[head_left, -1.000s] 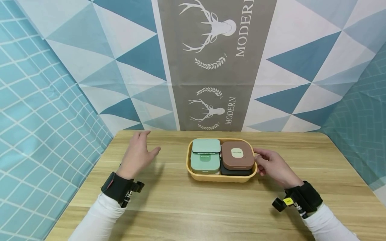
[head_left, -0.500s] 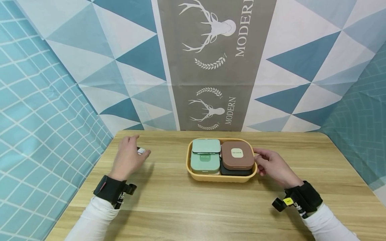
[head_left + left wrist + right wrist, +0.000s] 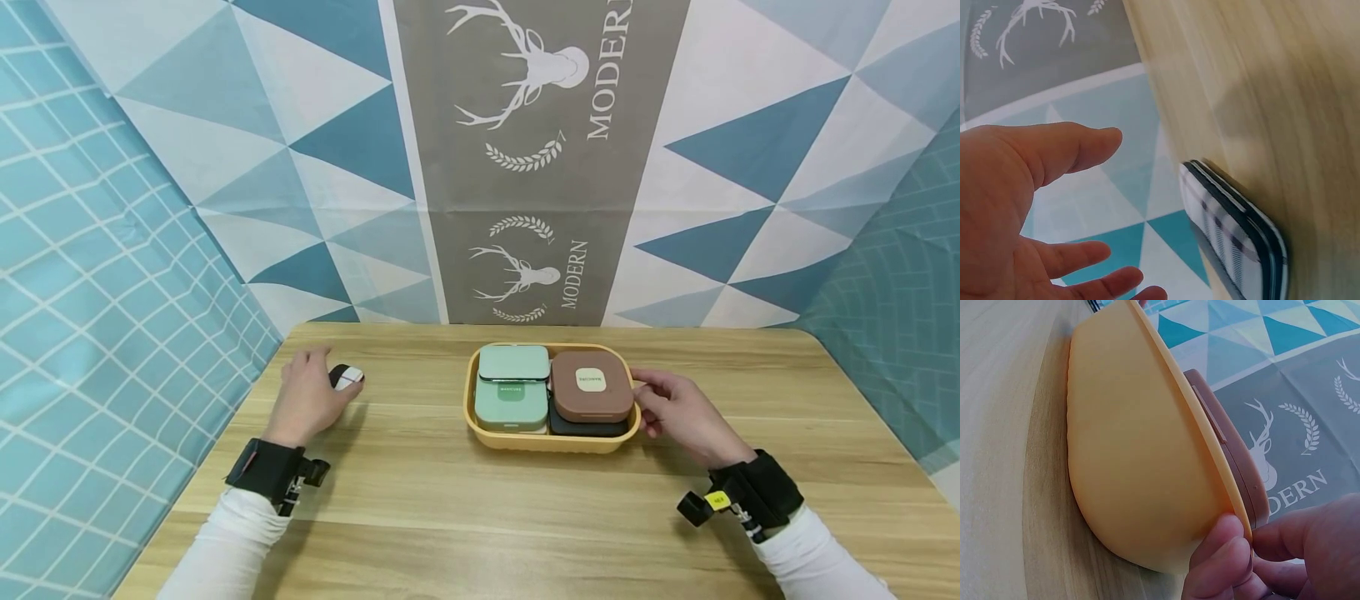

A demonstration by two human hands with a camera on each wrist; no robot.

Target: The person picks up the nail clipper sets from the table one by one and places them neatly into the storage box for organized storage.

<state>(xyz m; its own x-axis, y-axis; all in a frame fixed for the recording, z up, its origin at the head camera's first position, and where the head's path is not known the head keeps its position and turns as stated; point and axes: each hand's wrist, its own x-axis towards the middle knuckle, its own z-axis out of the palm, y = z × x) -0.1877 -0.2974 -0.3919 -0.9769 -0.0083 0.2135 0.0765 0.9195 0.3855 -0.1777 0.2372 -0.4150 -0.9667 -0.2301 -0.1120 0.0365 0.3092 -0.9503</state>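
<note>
My left hand is over the left side of the table, fingers apart, with nothing in its grasp. Just beyond its thumb lies a small black-and-white plaid case, partly hidden by the hand. In the left wrist view, a gap separates the thumb and fingers from the plaid case. My right hand pinches the right end of a yellow plastic basket; in the right wrist view, thumb and fingers clasp its rim. Inside are a brown box and a light green box.
A mint-coloured flat case lies on the green box, and a black item shows under the brown one. Patterned cloth hangs behind the wooden table; a blue tiled-pattern cloth hangs at left.
My left hand has shifted left and closer to me, bringing the plaid case into sight beside it. The right hand and the basket have stayed in place.
</note>
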